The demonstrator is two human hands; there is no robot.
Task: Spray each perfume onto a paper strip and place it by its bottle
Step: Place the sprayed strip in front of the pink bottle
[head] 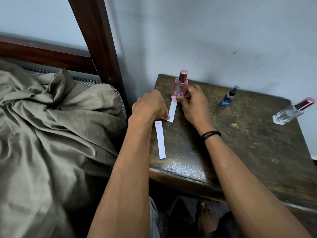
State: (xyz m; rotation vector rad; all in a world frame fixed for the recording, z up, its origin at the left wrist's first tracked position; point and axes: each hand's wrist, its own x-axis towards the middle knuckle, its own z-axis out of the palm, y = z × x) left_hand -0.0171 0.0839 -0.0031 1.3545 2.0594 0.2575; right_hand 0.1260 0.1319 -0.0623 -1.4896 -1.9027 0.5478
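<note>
Over on the left, rumpled olive bedding crowds right up against the dark wooden table, with a bedpost rising between them, so there is no room on that side. The table's far edge sits against the pale wall; its near half and middle lie bare, plenty of open top there.

Two paper strips are down. The first paper strip lies alone near the table's left edge, flat and white, with one end pointing at the near edge. Just past it, the left hand presses its fingertips on the near end of the second paper strip, which runs up to the foot of the pink bottle.

Three bottles in all. The pink one stands upright at the back left corner, its rosy metallic cap on. The right hand curls loosely at its base, thumb on the strip's far end, fingers touching the glass. Further right stands a small blue spray bottle, and near the right edge a clear bottle with a pink cap.
</note>
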